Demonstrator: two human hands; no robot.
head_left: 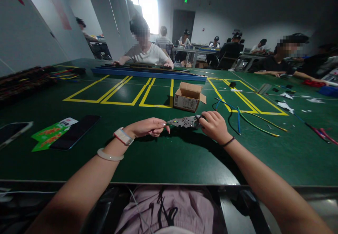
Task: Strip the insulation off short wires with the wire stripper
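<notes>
My right hand (215, 125) is closed round the dark handles of grey wire-stripping pliers (185, 122), held just above the green table. The pliers lie crosswise, their nose pointing left to my left hand (150, 126). That hand is closed, thumb and fingertips pinched together at the tip of the nose. Whatever sits in the pinch is too small to make out; a bit of yellow-green shows by the jaws. Beyond the pliers stands an open cardboard box (186, 102). Right of it lie loose blue and yellow-green wires (260, 123).
Left on the table (111, 167) lie a dark phone (76, 131), a green packet (50, 135) and another phone (14, 131). Yellow tape (121, 103) marks rectangles. A long blue strip (150, 74) crosses behind. A person (150, 52) sits opposite; another (277, 63) sits at right.
</notes>
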